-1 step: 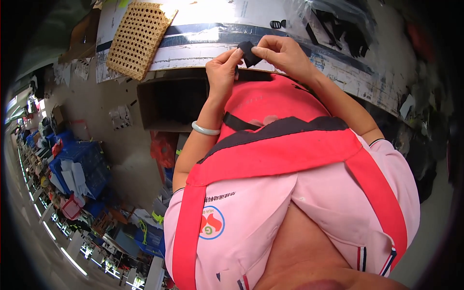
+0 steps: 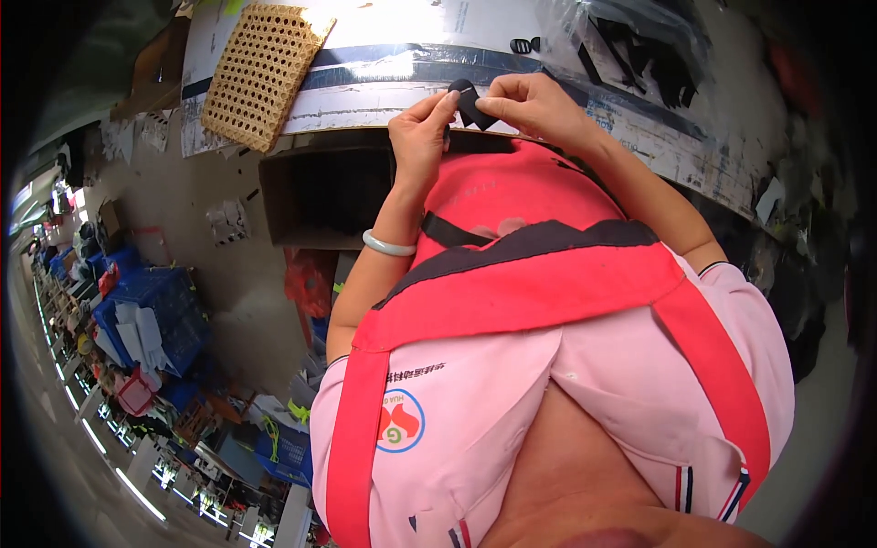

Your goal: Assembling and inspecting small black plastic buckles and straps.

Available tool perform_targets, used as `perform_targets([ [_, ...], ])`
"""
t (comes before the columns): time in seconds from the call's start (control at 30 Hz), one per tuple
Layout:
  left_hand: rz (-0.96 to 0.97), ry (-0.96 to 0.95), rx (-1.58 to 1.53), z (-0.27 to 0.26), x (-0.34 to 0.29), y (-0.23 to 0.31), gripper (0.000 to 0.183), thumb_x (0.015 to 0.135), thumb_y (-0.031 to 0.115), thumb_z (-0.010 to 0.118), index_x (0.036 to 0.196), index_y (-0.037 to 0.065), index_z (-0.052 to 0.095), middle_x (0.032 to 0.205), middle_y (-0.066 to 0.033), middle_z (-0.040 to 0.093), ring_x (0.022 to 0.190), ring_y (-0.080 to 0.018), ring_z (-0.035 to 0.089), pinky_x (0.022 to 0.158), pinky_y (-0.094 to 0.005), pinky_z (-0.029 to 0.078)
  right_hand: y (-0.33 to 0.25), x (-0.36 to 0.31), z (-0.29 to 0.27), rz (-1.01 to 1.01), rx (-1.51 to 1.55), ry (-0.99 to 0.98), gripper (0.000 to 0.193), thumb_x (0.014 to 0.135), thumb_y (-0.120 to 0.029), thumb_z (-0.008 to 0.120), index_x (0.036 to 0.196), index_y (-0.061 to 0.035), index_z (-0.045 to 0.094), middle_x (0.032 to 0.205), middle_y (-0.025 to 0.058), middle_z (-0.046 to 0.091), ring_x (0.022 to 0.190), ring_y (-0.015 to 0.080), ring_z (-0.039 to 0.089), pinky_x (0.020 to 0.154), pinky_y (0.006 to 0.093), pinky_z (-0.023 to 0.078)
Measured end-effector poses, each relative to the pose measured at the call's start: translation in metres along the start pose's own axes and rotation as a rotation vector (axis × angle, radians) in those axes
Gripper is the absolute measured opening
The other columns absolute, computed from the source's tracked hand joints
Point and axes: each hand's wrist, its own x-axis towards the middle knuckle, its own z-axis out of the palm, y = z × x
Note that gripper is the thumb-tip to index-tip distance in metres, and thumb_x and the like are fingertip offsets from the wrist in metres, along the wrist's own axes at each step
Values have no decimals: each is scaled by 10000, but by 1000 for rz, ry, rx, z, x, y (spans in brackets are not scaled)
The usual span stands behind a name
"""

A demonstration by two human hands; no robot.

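Observation:
Between my two hands, at the near edge of the table, is a small black strip of fabric or webbing (image 2: 474, 108), looped or folded over. My left hand (image 2: 420, 137) pinches its left side between thumb and fingers. The right side is pinched by my right hand (image 2: 541, 111), thumb and index finger together. A little black also shows below my left fingers; what it belongs to is hidden. Beyond my right hand, a small black plastic buckle (image 2: 524, 46) lies on the table.
The white table (image 2: 384, 96) has dark blue tape bands. A woven cane panel (image 2: 265, 78) overhangs its left edge. At the right, a clear plastic bag (image 2: 630, 55) holds black strips. An open cardboard box (image 2: 274, 205) stands below the edge; blue crates (image 2: 164, 306) stand at left.
The black strip has turned and opened into a more visible loop between my fingers. My right hand has shifted slightly, its fingers bunched closer; my left hand is nearly unmoved.

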Motion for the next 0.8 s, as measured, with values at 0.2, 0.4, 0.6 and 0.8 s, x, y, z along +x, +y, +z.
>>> perform_targets([
  [0.2,92,-10,19,5,-6,3,164,871,116,678,990,7,702,690,-12,622,495,-24,467,418,-174,356,15,5,5,164,231,26,234,907,-258,614,751,-88,581,590,-60,466,496,22,397,435,198,273],
  [0.4,274,-105,13,0,-5,5,109,866,15,644,965,4,690,805,-18,609,535,-38,499,435,-179,378,21,12,12,-27,311,162,224,915,-279,627,840,-69,604,624,-45,494,521,30,444,456,185,379],
  [0.6,539,-165,320,-1,-21,13,145,829,-64,641,958,-7,674,905,-27,588,653,-56,524,549,-192,420,14,9,-6,23,322,-82,264,883,-306,668,915,-45,649,712,-16,560,572,51,487,528,196,411],
  [0.8,602,-176,401,-1,-30,23,151,822,-83,637,946,-4,674,923,-27,580,626,-64,530,531,-201,423,14,10,-2,-97,335,-8,167,893,-200,651,935,-39,638,789,-4,602,714,70,567,649,219,480],
])
